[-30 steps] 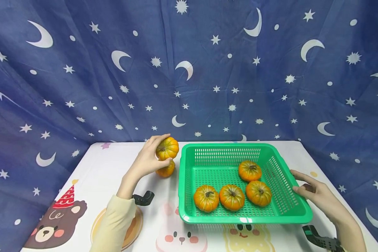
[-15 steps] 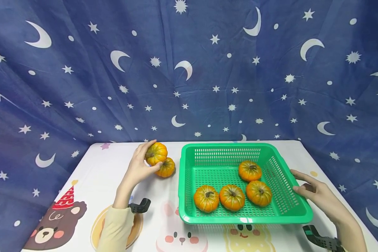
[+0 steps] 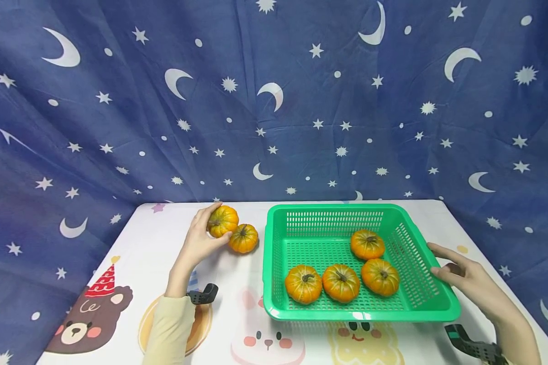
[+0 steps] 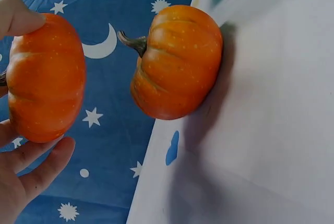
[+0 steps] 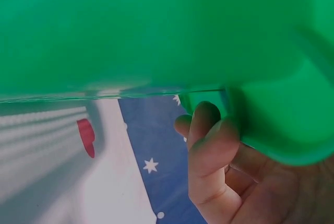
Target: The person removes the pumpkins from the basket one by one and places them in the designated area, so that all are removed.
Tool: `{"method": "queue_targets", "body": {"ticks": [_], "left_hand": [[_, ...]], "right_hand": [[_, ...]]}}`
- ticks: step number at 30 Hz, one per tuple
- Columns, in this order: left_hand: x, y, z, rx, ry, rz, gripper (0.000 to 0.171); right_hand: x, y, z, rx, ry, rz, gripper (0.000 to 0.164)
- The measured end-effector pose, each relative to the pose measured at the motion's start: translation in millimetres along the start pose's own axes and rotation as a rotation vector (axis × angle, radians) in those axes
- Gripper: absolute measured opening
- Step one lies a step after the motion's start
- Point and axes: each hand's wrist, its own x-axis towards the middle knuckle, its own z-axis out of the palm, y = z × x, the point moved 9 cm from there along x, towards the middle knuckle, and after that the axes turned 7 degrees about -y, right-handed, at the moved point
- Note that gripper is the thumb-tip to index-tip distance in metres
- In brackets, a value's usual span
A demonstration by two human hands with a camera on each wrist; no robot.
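My left hand (image 3: 201, 239) holds a small orange pumpkin (image 3: 223, 221) between thumb and fingers, near the back of the table. In the left wrist view the held pumpkin (image 4: 48, 78) appears at the left, its stem toward the palm. A second pumpkin (image 3: 244, 239) rests on the table just to its right, stem up. At the far right, my right hand (image 3: 468, 278) grips the side rim of a green plastic basket (image 3: 361, 315). The right wrist view has its fingers (image 5: 213, 148) curled at the basket's edge. Several pumpkins lie inside, including one pumpkin (image 3: 367, 245) toward the back.
A white tablecloth (image 3: 164, 253) with cartoon prints covers the table. Behind it hangs a dark blue curtain (image 3: 301, 101) with moons and stars. The basket takes up the table's right half, with its left rim close to the second pumpkin.
My left hand has moved left with its pumpkin, from over the second pumpkin to beside it. The right hand keeps its grip on the basket. The head view has shifted slightly.
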Motion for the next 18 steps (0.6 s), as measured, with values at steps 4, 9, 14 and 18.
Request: {"method": "queue_targets", "body": {"ticks": [4,9,14,18], "left_hand": [[-1.2,-6.5,-1.2,0.003,-0.001,-0.038,0.081],[-3.4,-17.2,-1.8,0.021,-0.006,-0.088,0.083],[-4.9,-24.5,-1.1,0.039,-0.017,-0.105,0.083],[-6.1,-33.8,1.3,0.044,-0.028,-0.122,0.082]], "right_hand": [[0.9,0.4,-0.6,-0.003,0.004,-0.01,0.058],[1.8,0.2,-0.6,0.0,0.0,-0.006,0.06],[-0.3,-0.1,-1.4,-0.001,0.002,-0.009,0.06],[-1.0,-0.2,-1.6,-0.001,0.009,-0.013,0.06]]}}
